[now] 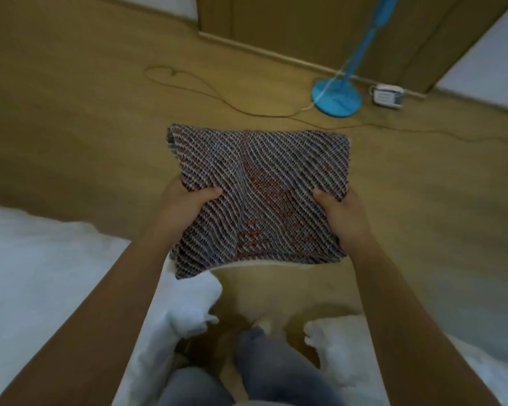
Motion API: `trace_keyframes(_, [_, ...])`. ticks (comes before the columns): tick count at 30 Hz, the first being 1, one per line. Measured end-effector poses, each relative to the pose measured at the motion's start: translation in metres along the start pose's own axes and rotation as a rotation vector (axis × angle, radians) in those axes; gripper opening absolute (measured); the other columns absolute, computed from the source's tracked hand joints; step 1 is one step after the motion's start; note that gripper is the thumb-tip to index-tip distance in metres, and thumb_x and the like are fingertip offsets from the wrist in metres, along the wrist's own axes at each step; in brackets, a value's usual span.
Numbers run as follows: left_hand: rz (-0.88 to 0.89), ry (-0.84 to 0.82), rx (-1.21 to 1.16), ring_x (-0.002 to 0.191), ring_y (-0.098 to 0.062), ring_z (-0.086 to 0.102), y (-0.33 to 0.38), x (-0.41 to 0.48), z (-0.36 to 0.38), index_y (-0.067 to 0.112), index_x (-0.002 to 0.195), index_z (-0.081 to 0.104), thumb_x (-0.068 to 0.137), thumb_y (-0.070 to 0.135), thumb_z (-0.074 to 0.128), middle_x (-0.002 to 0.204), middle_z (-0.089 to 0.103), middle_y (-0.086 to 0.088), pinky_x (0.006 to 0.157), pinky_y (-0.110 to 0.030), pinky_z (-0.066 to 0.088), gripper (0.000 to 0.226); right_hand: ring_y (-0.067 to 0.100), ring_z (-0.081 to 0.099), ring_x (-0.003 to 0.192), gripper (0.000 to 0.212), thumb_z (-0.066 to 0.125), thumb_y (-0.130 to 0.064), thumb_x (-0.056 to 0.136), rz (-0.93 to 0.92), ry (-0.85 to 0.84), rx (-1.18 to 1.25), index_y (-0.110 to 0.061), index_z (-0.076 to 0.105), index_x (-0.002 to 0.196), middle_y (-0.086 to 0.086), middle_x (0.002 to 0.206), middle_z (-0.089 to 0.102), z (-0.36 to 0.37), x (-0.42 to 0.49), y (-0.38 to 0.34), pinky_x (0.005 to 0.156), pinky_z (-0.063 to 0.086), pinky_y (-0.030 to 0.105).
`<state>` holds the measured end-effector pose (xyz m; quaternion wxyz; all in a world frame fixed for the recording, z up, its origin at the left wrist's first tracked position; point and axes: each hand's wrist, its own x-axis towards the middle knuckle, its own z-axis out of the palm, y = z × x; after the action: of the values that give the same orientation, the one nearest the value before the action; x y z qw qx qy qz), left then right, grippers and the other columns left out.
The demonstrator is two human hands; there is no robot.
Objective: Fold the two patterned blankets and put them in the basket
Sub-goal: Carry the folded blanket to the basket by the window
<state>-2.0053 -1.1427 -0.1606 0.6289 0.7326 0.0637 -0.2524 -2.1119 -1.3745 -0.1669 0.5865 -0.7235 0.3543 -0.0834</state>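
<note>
Holding one folded patterned blanket [261, 197] up in the air, the person grips it with two hands. The left hand [185, 206] holds the left side and the right hand [342, 213] holds the right side. Each thumb lies on top of the cloth, the left thumb [210, 194] and the right thumb [320, 198] pointing toward each other. The other fingers are curled under the blanket, so the cloth hides them. Both hands are grasping it, pinching the near half of the square. The far half sticks out past the hands, flat and a little wavy. A pale edge [247, 263] peeks out along the near side of the blanket.

The blanket hangs over the wooden floor [71, 118] and hides the part of the floor below it. Near and to the left is a heap of white bedding [41, 273]. Another white heap [335, 347] lies near and to the right. Between the two heaps are two legs in grey trousers [276, 373].

Far off to the right stands one blue fan stand [336, 96], with its pole going up. Just beside it on the right is one white power strip [389, 96]. A thin cord [188, 83] loops across the floor to the left of the fan. Behind them is a wooden door [291, 27].
</note>
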Motion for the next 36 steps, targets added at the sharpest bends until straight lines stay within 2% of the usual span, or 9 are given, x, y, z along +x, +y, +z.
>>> trace_keyframes(6, [0.038,-0.298,0.142,0.099,-0.022,0.063,0.044,0.030,0.184,0.021,0.116,0.061,0.077,0.014,0.073,0.112,0.067,0.001,0.095,-0.044,0.047,0.041,0.020,0.059,0.094,0.023,0.059,-0.026,0.088,0.094,0.320,0.011,-0.021,0.058,0.111,-0.003,0.104,0.062,-0.156,0.022,0.031,0.085,0.049,0.037])
trace_keyframes(14, [0.067,-0.713,0.297,0.101,-0.022,0.063,0.094,0.082,0.388,0.019,0.119,0.059,0.079,0.013,0.071,0.115,0.066,0.000,0.098,-0.046,0.046,0.042,0.011,0.056,0.083,0.028,0.058,-0.019,0.089,0.210,0.689,0.120,-0.015,0.056,0.116,-0.004,0.099,0.060,-0.298,0.055,0.056,0.063,0.042,0.017])
trace_keyframes(16, [0.084,-0.818,0.342,0.102,-0.023,0.063,0.105,0.096,0.439,0.018,0.120,0.058,0.079,0.013,0.071,0.116,0.066,-0.001,0.098,-0.046,0.046,0.043,0.011,0.058,0.084,0.030,0.058,-0.017,0.089,0.248,0.781,0.180,-0.012,0.055,0.119,-0.001,0.104,0.061,-0.323,0.064,0.059,0.070,0.047,0.019])
trace_keyframes(17, [0.090,-0.873,0.377,0.103,-0.023,0.063,0.110,0.100,0.463,0.018,0.120,0.058,0.079,0.013,0.071,0.116,0.066,-0.001,0.098,-0.046,0.046,0.043,0.015,0.059,0.090,0.032,0.057,-0.017,0.089,0.276,0.829,0.206,-0.011,0.053,0.121,0.002,0.109,0.061,-0.333,0.067,0.060,0.078,0.049,0.025])
trace_keyframes(19, [0.085,-0.971,0.425,0.104,-0.024,0.062,0.119,0.108,0.515,0.019,0.119,0.058,0.079,0.015,0.071,0.117,0.065,-0.001,0.099,-0.047,0.045,0.043,0.023,0.057,0.103,0.037,0.057,-0.020,0.089,0.326,0.922,0.231,-0.011,0.051,0.124,0.005,0.115,0.061,-0.356,0.072,0.064,0.091,0.047,0.037])
trace_keyframes(21, [0.086,-1.044,0.471,0.103,-0.024,0.062,0.124,0.112,0.563,0.019,0.118,0.058,0.079,0.015,0.072,0.116,0.065,-0.001,0.098,-0.047,0.046,0.042,0.024,0.055,0.107,0.040,0.058,-0.022,0.089,0.372,1.017,0.257,-0.012,0.050,0.127,0.005,0.117,0.059,-0.378,0.075,0.071,0.096,0.045,0.041])
trace_keyframes(28, [0.032,-1.331,0.595,0.098,-0.021,0.065,0.114,0.083,0.715,0.025,0.103,0.062,0.080,0.011,0.070,0.110,0.068,0.002,0.091,-0.042,0.050,0.028,0.012,0.055,0.088,0.026,0.061,-0.019,0.086,0.451,1.321,0.355,-0.021,0.057,0.112,-0.009,0.094,0.059,-0.453,0.067,0.111,0.080,0.041,0.028])
trace_keyframes(31, [0.037,-1.404,0.661,0.097,-0.022,0.065,0.102,0.058,0.791,0.021,0.110,0.059,0.080,0.011,0.070,0.113,0.067,-0.002,0.089,-0.040,0.050,0.034,0.014,0.055,0.089,0.025,0.062,-0.019,0.085,0.498,1.414,0.404,-0.021,0.056,0.110,-0.006,0.095,0.059,-0.501,0.063,0.135,0.081,0.041,0.029])
trace_keyframes(36, [0.024,-1.476,0.734,0.100,-0.026,0.064,0.094,0.009,0.917,0.016,0.123,0.055,0.079,0.014,0.071,0.117,0.065,-0.005,0.095,-0.045,0.048,0.047,0.018,0.055,0.092,0.038,0.063,-0.022,0.086,0.533,1.483,0.437,-0.013,0.055,0.121,-0.002,0.102,0.058,-0.604,0.055,0.171,0.082,0.042,0.030])
